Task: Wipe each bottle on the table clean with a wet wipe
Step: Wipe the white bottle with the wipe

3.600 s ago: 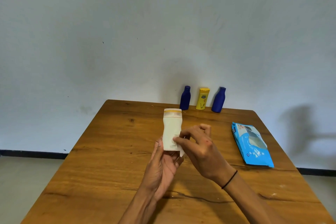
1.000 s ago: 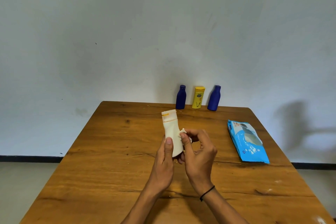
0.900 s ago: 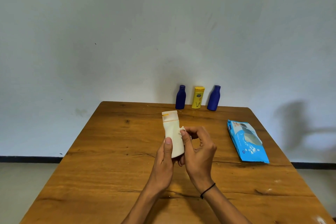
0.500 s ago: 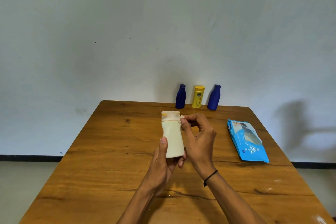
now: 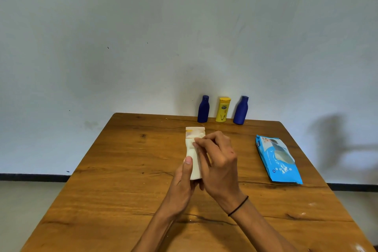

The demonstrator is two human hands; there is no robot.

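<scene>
The hands meet over the middle of the tabletop [image 5: 126, 170]: the left hand [image 5: 181, 186] grips the lower part of a cream bottle [image 5: 193, 149] held upright, thumb up its front, while the right hand [image 5: 218, 161] pinches a small white wet wipe [image 5: 199, 136] against the bottle just under its orange-striped cap, hiding the bottle's right side and most of the wipe. At twelve o'clock from them, by the wall, stand two dark blue bottles [image 5: 203, 112] [image 5: 241, 113] with a yellow bottle [image 5: 223, 109] between, and at three o'clock lies a blue wipes pack [image 5: 278, 159], its contents impossible to make out.
</scene>
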